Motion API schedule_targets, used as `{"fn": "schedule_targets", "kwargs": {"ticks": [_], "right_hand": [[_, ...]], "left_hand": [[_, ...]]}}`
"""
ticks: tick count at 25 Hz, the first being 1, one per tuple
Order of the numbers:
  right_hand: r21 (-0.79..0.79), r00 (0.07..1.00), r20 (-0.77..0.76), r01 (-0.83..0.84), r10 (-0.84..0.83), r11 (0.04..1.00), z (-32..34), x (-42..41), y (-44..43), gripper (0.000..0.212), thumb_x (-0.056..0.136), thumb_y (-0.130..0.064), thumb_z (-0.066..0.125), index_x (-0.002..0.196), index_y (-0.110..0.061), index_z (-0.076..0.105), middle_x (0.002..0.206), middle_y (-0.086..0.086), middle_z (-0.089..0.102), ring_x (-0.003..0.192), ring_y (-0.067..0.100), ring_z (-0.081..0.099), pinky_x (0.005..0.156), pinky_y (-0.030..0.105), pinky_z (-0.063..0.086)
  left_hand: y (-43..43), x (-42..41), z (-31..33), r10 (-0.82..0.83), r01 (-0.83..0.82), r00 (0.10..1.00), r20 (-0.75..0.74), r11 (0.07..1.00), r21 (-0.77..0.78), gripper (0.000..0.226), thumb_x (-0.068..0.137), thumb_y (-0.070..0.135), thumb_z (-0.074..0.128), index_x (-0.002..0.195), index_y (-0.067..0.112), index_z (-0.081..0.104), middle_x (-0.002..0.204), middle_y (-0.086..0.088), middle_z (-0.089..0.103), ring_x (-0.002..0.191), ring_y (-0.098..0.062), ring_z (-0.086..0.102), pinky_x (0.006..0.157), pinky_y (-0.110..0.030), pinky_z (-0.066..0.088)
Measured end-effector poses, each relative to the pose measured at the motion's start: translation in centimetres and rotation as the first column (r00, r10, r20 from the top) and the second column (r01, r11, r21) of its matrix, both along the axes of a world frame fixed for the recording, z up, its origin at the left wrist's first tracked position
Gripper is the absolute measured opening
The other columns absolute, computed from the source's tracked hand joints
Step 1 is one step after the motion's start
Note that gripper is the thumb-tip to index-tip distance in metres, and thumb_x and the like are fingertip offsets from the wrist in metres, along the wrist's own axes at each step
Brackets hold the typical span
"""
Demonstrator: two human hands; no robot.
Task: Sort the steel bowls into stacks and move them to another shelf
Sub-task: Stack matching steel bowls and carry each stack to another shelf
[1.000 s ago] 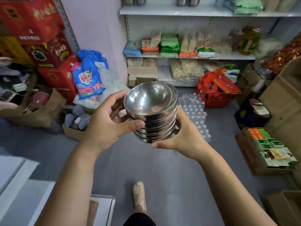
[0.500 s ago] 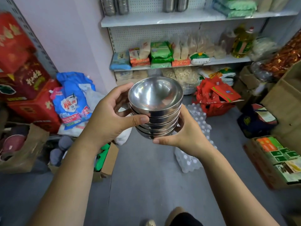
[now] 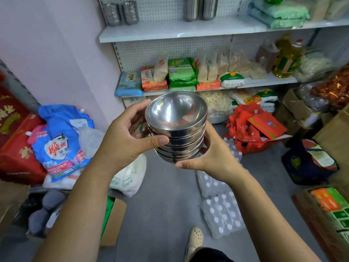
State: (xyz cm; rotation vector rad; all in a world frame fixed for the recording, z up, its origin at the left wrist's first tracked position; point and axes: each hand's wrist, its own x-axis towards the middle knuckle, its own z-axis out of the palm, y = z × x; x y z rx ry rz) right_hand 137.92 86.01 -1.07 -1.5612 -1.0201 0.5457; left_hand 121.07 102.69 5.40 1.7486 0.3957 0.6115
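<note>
Both hands are closed round a stack of steel bowls (image 3: pixel 177 133), which is held in the air above the grey floor (image 3: pixel 162 205), in front of the white shelves (image 3: pixel 170 33). The left hand (image 3: pixel 124 137) is curled round the left side of the stack, with its thumb pressed flat across the near wall of the middle bowls. The right hand (image 3: pixel 211 157) is cupped under the lower right side, with its thumb laid along the bottom bowl's edge. The bowls are round, shallow and nested closely, so that only thin rims are seen between them. Their polished metal is smooth and mirror-like, and the hollow of the top bowl is tipped slightly towards the camera.

On the top shelf, ribbed steel cups (image 3: pixel 120 13) and smooth steel canisters (image 3: pixel 200 8) are stood against a perforated back panel. Soft, crinkled food packets (image 3: pixel 181 72) are piled on the shelf below, beside a clear plastic oil bottle (image 3: pixel 288 59). A glossy blue bag (image 3: pixel 62 137), red folded bags (image 3: pixel 253 129) and shrink-wrapped water bottles (image 3: pixel 221 210) are spread on the floor.
</note>
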Motion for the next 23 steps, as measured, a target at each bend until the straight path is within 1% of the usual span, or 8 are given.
{"fn": "schedule_targets", "kwargs": {"ticks": [3, 5, 9, 12, 14, 17, 21, 23], "right_hand": [[-0.007, 1.000, 0.007, -0.018, 0.018, 1.000, 0.9, 7.2, 3.7, 0.115, 0.055, -0.030, 0.103, 0.150, -0.034, 0.040, 0.139, -0.015, 0.061, 0.133, 0.008, 0.056, 0.113, 0.044, 0.046], [-0.012, 1.000, 0.006, -0.031, 0.031, 0.999, 1.3, 11.1, 6.0, 0.117, 0.055, -0.029, 0.103, 0.152, -0.033, 0.039, 0.141, -0.013, 0.061, 0.135, 0.008, 0.055, 0.113, 0.045, 0.046], [-0.030, 0.999, 0.006, -0.047, 0.047, 0.998, 0.9, 17.1, 10.5, 0.116, 0.055, -0.026, 0.104, 0.151, -0.033, 0.039, 0.139, -0.014, 0.062, 0.134, 0.007, 0.056, 0.114, 0.043, 0.046], [-0.039, 0.999, -0.003, -0.040, 0.040, 0.998, 0.3, 21.2, 14.5, 0.115, 0.055, -0.023, 0.103, 0.151, -0.032, 0.040, 0.140, -0.012, 0.062, 0.134, 0.008, 0.056, 0.114, 0.043, 0.046], [-0.031, 1.000, 0.001, -0.028, 0.028, 0.999, 0.2, 23.8, 17.7, 0.114, 0.055, -0.021, 0.103, 0.150, -0.030, 0.041, 0.139, -0.013, 0.062, 0.133, 0.006, 0.057, 0.113, 0.039, 0.047], [-0.024, 1.000, -0.003, -0.012, 0.011, 1.000, 0.4, 27.4, 23.5, 0.112, 0.055, -0.018, 0.102, 0.149, -0.031, 0.042, 0.137, -0.015, 0.063, 0.131, 0.003, 0.057, 0.112, 0.033, 0.047], [0.004, 0.999, 0.009, 0.045, -0.045, 0.999, 1.3, 32.1, 32.9, 0.116, 0.055, -0.020, 0.103, 0.151, -0.031, 0.040, 0.138, -0.012, 0.063, 0.132, 0.009, 0.057, 0.112, 0.042, 0.048], [0.024, 0.997, -0.001, 0.081, -0.081, 0.996, 1.8, 34.2, 37.2, 0.114, 0.054, -0.018, 0.103, 0.150, -0.030, 0.042, 0.137, -0.010, 0.063, 0.131, 0.011, 0.058, 0.112, 0.045, 0.048]], "left_hand": [[3.3, 6.8, 0.5, 0.008, -0.008, 0.999, 0.032, 1.000, 0.000, 0.088, 0.060, 0.014, 0.093, 0.139, 0.025, 0.056, 0.134, 0.012, 0.067, 0.129, -0.005, 0.060, 0.103, -0.034, 0.054], [5.2, 10.5, 0.4, 0.031, -0.030, 0.999, 0.044, 0.999, -0.027, 0.089, 0.059, 0.017, 0.090, 0.140, 0.027, 0.055, 0.133, 0.018, 0.067, 0.129, -0.001, 0.059, 0.102, -0.029, 0.054], [10.2, 16.5, -0.3, 0.058, -0.057, 0.998, 0.026, 0.996, -0.065, 0.116, 0.053, 0.021, 0.103, 0.152, 0.025, 0.043, 0.132, 0.021, 0.066, 0.132, 0.000, 0.056, 0.102, -0.028, 0.054], [14.5, 20.6, -1.0, 0.042, -0.038, 0.999, 0.033, 0.994, -0.099, 0.109, 0.052, 0.030, 0.094, 0.150, 0.029, 0.045, 0.130, 0.018, 0.068, 0.131, -0.002, 0.058, 0.096, -0.023, 0.055], [18.0, 23.3, -1.3, 0.021, -0.016, 0.999, 0.041, 0.993, -0.113, 0.100, 0.053, 0.030, 0.092, 0.143, 0.035, 0.049, 0.130, 0.017, 0.069, 0.129, -0.002, 0.059, 0.095, -0.022, 0.055], [24.2, 27.2, -1.0, 0.009, -0.006, 1.000, 0.028, 0.995, -0.101, 0.105, 0.054, 0.031, 0.093, 0.148, 0.031, 0.046, 0.137, 0.017, 0.064, 0.130, 0.000, 0.058, 0.099, -0.023, 0.054], [33.8, 32.7, 1.2, -0.013, 0.013, 1.000, -0.007, 0.999, -0.046, 0.108, 0.061, 0.026, 0.100, 0.153, 0.031, 0.042, 0.136, 0.020, 0.061, 0.122, 0.011, 0.059, 0.104, -0.022, 0.051], [38.5, 35.4, 2.3, -0.043, 0.043, 0.999, -0.019, 0.999, -0.007, 0.109, 0.060, 0.036, 0.098, 0.153, 0.032, 0.042, 0.133, 0.023, 0.064, 0.123, 0.010, 0.058, 0.103, -0.024, 0.053]]}}
